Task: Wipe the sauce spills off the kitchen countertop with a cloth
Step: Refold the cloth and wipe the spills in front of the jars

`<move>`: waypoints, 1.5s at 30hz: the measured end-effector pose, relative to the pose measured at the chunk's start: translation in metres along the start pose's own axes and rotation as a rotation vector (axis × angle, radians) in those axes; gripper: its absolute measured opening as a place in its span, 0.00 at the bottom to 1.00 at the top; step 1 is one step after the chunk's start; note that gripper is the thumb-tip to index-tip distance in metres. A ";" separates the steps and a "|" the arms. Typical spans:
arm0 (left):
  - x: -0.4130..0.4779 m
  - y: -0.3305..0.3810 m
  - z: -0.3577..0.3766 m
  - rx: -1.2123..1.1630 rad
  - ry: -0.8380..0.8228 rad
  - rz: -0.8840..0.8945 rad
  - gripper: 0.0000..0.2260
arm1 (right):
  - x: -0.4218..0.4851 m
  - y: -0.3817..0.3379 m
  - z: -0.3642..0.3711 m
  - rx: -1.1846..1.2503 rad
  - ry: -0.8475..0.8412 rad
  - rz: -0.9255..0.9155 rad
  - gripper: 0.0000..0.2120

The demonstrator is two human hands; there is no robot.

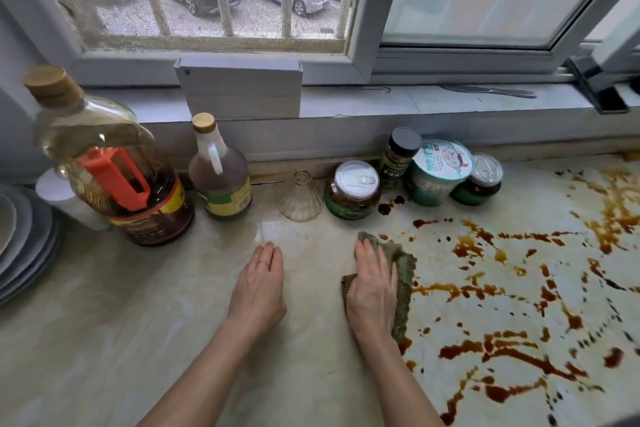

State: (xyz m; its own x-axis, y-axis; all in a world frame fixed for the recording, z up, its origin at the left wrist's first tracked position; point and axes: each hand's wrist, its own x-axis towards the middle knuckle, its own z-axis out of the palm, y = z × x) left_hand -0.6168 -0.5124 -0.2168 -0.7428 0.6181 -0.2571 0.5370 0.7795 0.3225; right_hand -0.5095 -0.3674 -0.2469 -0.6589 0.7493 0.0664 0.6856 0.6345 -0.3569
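My right hand [372, 288] lies flat on a green-grey cloth [405, 281], pressing it onto the pale marble countertop [138, 322] at the left edge of the spill. Brown sauce spills [512, 350] streak and dot the counter across its whole right side. My left hand [259, 284] rests palm down on the bare counter to the left of the cloth, fingers together, holding nothing. A ring shows on one of its fingers.
Along the back stand a big oil bottle [114, 170], a smaller sauce bottle [220, 173], a glass funnel [300, 198], several jars [353, 189] and a tub [438, 172]. Stacked plates [24, 243] sit far left. A white box [242, 90] is on the windowsill.
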 end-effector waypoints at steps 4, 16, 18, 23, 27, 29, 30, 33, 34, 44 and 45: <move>-0.001 0.000 0.002 0.003 0.007 -0.009 0.33 | -0.020 -0.015 0.001 0.049 0.019 -0.068 0.29; -0.002 0.000 0.002 0.017 -0.017 -0.009 0.33 | -0.012 0.019 -0.010 -0.064 -0.097 -0.049 0.27; -0.001 -0.001 0.003 0.026 -0.017 -0.011 0.34 | -0.020 0.009 -0.008 -0.025 -0.084 -0.003 0.28; 0.001 0.000 0.004 0.041 -0.025 -0.024 0.35 | -0.056 -0.020 -0.002 0.018 -0.163 -0.243 0.30; 0.001 -0.001 0.002 0.042 -0.039 -0.032 0.36 | -0.036 0.009 -0.010 -0.020 -0.172 -0.245 0.27; 0.001 0.000 0.002 0.039 -0.052 -0.039 0.36 | -0.025 0.025 -0.016 -0.041 -0.136 -0.160 0.27; 0.001 0.000 0.002 0.044 -0.056 -0.037 0.36 | -0.022 0.029 -0.019 -0.035 -0.120 -0.116 0.27; 0.003 0.000 0.002 0.045 -0.059 -0.044 0.36 | -0.025 0.023 -0.021 -0.012 -0.084 -0.021 0.28; 0.003 0.001 0.002 0.045 -0.060 -0.053 0.36 | -0.031 0.016 -0.018 -0.004 -0.085 -0.013 0.29; 0.000 0.001 -0.001 0.031 -0.071 -0.034 0.35 | -0.056 0.030 -0.022 0.032 -0.188 -0.289 0.26; -0.021 -0.010 0.003 0.031 -0.135 -0.013 0.35 | -0.079 0.033 -0.021 -0.013 -0.183 -0.210 0.26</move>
State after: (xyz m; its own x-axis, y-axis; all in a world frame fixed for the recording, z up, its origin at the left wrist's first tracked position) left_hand -0.6052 -0.5328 -0.2174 -0.6902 0.6147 -0.3819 0.5417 0.7888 0.2906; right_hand -0.4282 -0.4015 -0.2443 -0.8312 0.5551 -0.0323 0.5313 0.7757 -0.3407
